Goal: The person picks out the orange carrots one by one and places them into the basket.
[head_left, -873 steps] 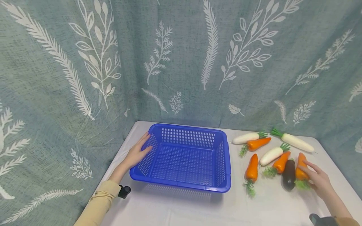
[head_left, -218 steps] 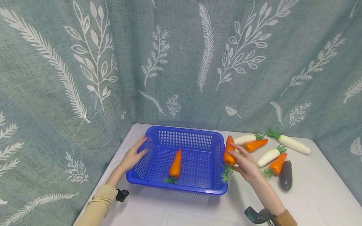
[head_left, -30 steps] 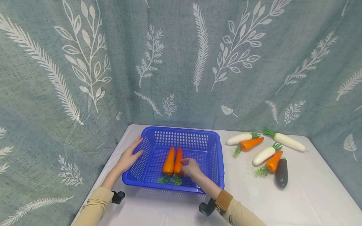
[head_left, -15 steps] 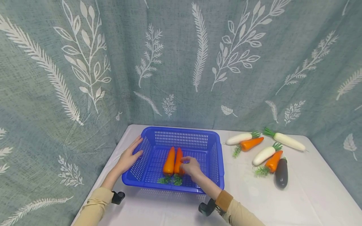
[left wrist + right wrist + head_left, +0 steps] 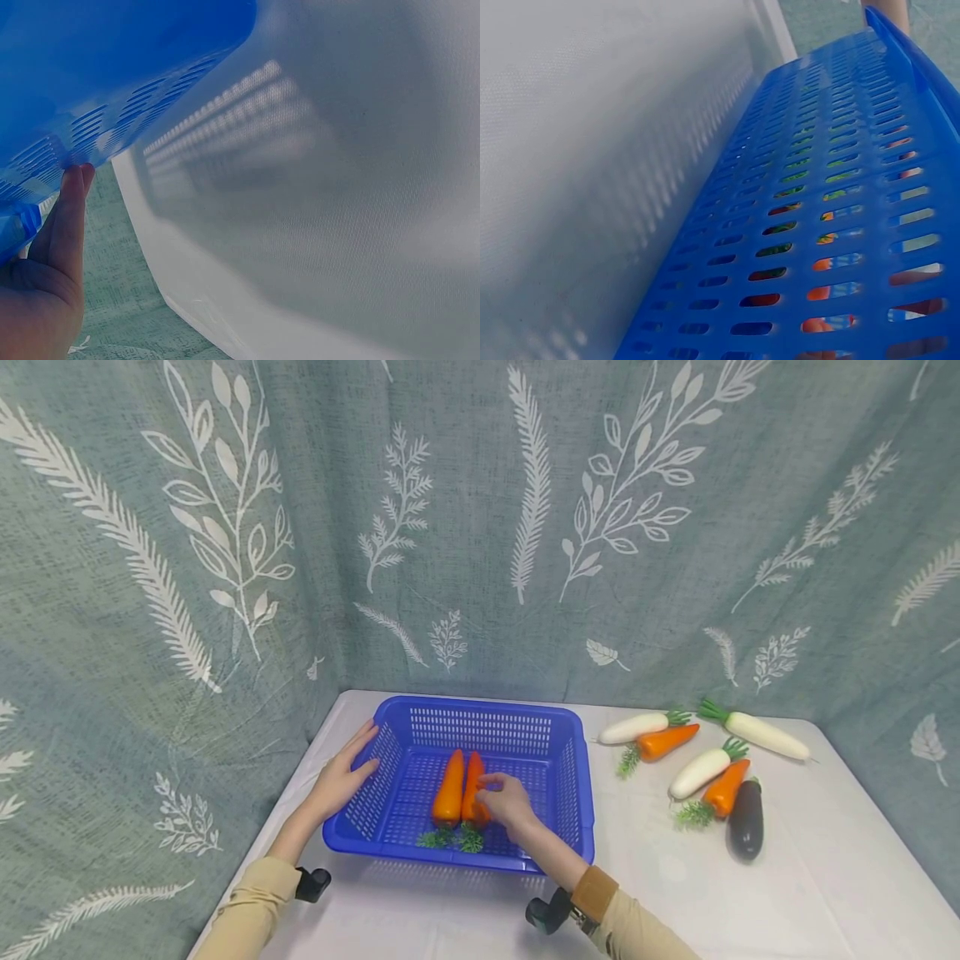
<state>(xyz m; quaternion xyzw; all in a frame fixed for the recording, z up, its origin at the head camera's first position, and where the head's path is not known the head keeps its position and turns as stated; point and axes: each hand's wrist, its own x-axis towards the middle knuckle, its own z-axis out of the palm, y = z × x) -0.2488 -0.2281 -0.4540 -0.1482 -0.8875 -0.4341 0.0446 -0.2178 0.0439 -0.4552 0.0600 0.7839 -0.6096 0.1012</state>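
Observation:
A blue perforated plastic basket [image 5: 480, 852] stands on the white-covered table. Inside it two orange carrots, a left one [image 5: 449, 789] and a right one [image 5: 473, 781], lie side by side with green tops towards the front. My right hand [image 5: 510, 802] is low in the basket, its loosely bent fingers at the right carrot's right side. Through the slots of the basket wall [image 5: 780, 247] bits of orange, green and fingers show in the right wrist view. My left hand [image 5: 337, 781] rests against the basket's left side, fingers extended; its fingertips meet the slotted wall in the left wrist view.
Right of the basket lie several white radishes, among them a long one [image 5: 768, 737] at the back, an orange carrot [image 5: 667, 742], a nearer carrot [image 5: 726, 789] and a dark eggplant [image 5: 746, 822]. A patterned green curtain [image 5: 480, 527] hangs behind the table.
Earlier the basket was bare; both carrots now inside came from the right side of the table. Over the last second my right fingers have shifted slightly at the right carrot; my left hand stays.

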